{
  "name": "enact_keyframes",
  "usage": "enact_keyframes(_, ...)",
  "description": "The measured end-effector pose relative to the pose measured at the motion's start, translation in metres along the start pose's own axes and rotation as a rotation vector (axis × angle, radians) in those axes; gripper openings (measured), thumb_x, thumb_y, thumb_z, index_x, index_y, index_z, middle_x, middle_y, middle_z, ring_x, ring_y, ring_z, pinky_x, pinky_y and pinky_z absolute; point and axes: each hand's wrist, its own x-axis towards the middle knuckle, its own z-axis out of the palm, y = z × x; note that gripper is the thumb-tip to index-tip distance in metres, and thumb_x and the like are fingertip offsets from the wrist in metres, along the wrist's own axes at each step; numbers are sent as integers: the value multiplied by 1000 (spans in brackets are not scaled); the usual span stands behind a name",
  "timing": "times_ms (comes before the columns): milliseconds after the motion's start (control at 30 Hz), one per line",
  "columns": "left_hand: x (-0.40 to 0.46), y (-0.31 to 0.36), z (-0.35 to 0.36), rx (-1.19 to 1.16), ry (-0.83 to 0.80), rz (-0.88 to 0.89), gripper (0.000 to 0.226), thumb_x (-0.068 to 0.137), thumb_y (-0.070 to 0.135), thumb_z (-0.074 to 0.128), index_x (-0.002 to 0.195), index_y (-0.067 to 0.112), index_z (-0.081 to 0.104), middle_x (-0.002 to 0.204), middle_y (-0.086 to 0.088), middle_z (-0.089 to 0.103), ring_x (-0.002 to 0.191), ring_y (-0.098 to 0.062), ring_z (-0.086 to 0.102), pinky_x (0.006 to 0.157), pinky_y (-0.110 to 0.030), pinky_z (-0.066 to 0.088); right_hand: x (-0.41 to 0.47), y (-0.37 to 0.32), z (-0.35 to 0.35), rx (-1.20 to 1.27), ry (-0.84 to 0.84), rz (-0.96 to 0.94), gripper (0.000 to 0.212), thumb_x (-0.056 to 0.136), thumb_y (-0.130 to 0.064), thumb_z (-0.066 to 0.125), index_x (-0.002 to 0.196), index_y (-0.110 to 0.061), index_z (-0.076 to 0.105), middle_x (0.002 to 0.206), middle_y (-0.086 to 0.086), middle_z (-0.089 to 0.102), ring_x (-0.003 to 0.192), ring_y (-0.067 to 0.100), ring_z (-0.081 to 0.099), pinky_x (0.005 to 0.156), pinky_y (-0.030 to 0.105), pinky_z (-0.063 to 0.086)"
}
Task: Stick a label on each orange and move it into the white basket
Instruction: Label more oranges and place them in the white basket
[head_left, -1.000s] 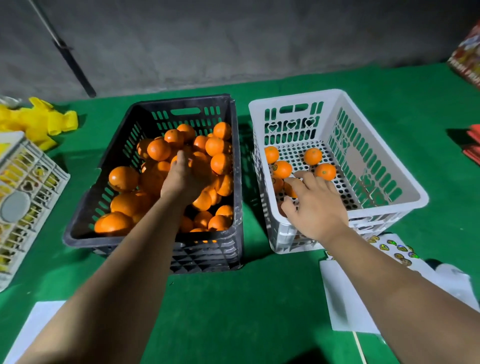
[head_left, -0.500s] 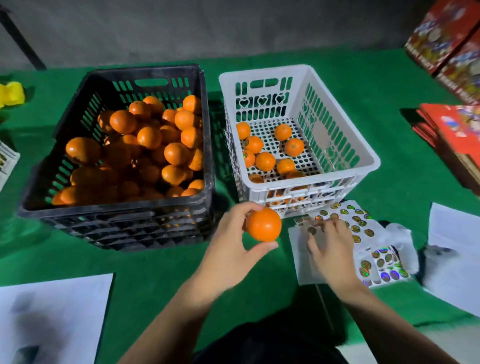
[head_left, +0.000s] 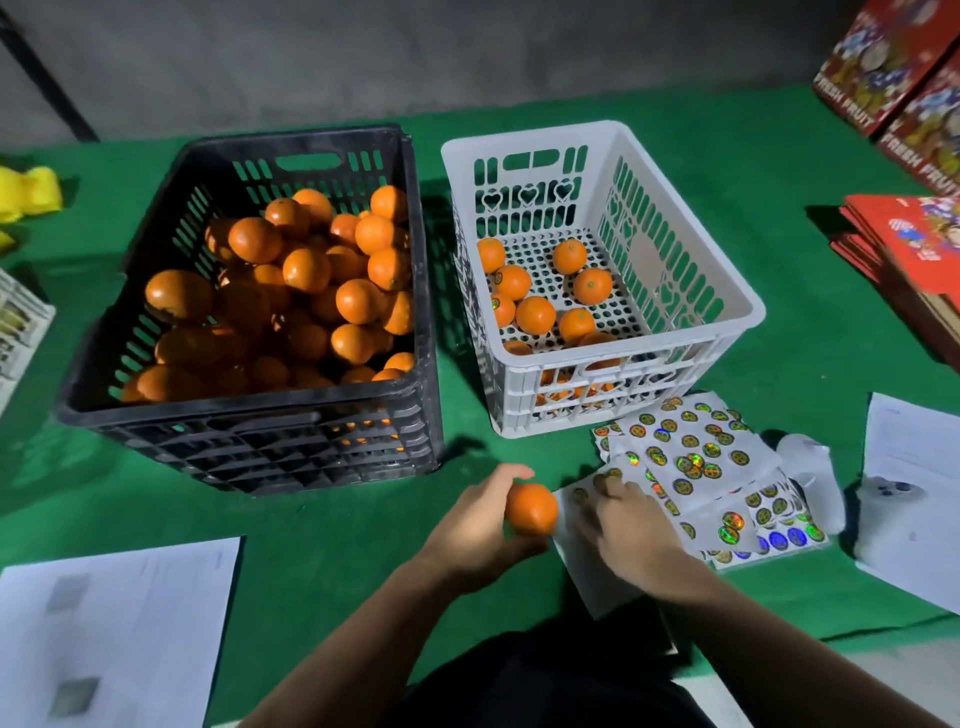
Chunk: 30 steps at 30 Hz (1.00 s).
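One orange (head_left: 531, 508) is held in the left hand (head_left: 480, 525), fingers curled round it, above the table (head_left: 332, 525) near the white basket (head_left: 737, 317). The right hand (head_left: 631, 525) rests on the label sheets (head_left: 696, 457); its grip cannot be told. The fruit is judged firm, light and smooth; opposite sides are best taken, the top left bare for the thin, flimsy label.

left hand (head_left: 475, 525) curled, right hand (head_left: 626, 530) lowered (blurred)
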Motion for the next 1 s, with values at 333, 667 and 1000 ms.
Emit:
enact_keyframes(333, 8, -18, 21, 260, -394, -7, 80, 85, 33, 85, 150, 27, 39, 143, -10, 58, 125, -30, 56, 104, -39, 47, 13, -18, -2, 367, 29, 53, 32, 99, -32, 62, 130, -23, 58, 125, 0, 58, 116, 21, 58, 96, 39, 53)
enact_keyframes(667, 15, -25, 26, 264, -424, -18, 84, 86, 39, 83, 152, 29, 33, 144, -12, 55, 125, -31, 56, 105, -40, 47, 19, -19, -7, 549, 208, 117, 17, 103, -22, 54, 113, -16, 66, 98, 3, 70, 87, 19, 65, 77, 34, 55)
enact_keyframes(1000, 12, 2, 8, -351, -129, 1, 70, 74, 41, 92, 132, 28, 54, 122, 0, 65, 114, -23, 64, 102, -46, 53, -34, -26, -41, 826, 433, -316, 19, 95, -12, 71, 103, -30, 72, 105, -23, 59, 101, 4, 61, 83, 11, 44)
